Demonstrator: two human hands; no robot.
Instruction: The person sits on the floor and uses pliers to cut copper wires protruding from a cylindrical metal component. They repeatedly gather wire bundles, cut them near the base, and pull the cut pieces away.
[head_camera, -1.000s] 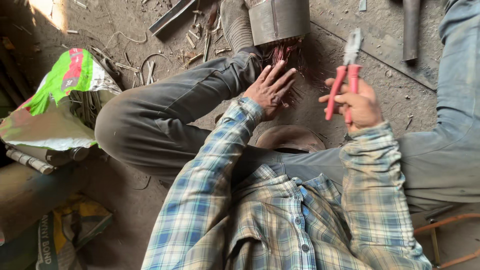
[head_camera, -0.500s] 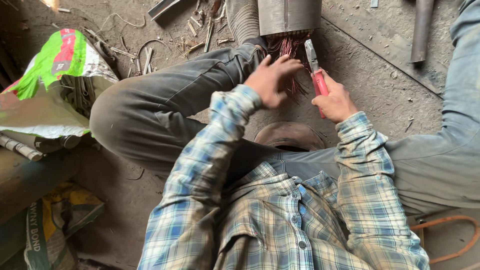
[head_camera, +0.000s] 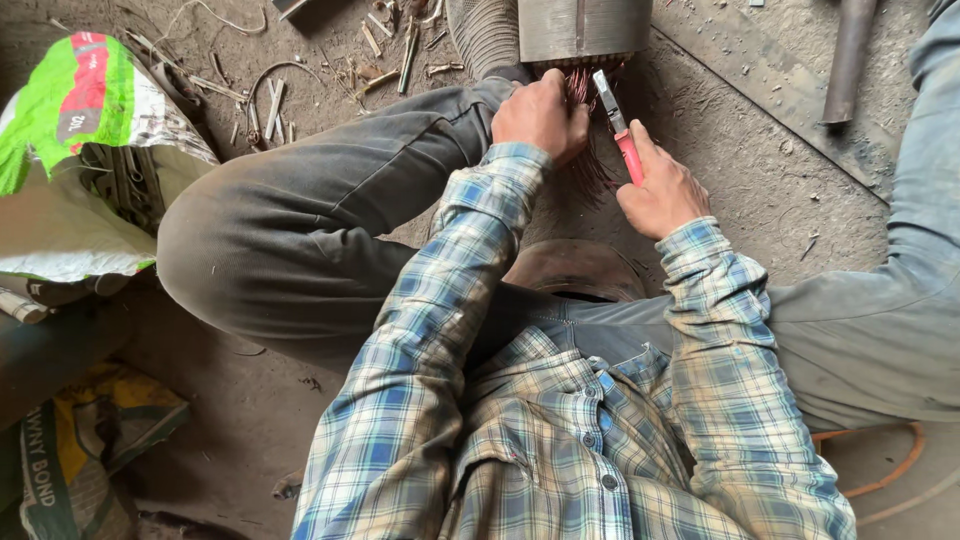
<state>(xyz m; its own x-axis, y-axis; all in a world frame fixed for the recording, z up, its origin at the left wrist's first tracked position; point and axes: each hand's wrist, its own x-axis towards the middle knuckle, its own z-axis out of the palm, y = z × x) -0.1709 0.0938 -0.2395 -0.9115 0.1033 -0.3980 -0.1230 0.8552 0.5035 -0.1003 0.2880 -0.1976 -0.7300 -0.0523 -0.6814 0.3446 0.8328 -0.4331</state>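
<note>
A grey metal motor stator (head_camera: 583, 28) stands on the dirt floor between my knees, with a bundle of copper wires (head_camera: 583, 90) hanging out of its near end. My left hand (head_camera: 540, 113) is closed around that wire bundle just below the stator. My right hand (head_camera: 660, 190) grips red-handled pliers (head_camera: 616, 122), whose metal jaws are pushed in among the wires beside my left hand. Both arms wear blue plaid sleeves.
A green and white sack (head_camera: 80, 150) lies at the left. Metal scraps and wire bits (head_camera: 300, 70) litter the floor at the top. A dark metal pipe (head_camera: 848, 60) lies at upper right. A yellow bag (head_camera: 70, 460) sits at lower left.
My right hand brought the pliers from up in the air down to the wires. My left hand went from open fingers to a grip on the bundle. The view drew closer.
</note>
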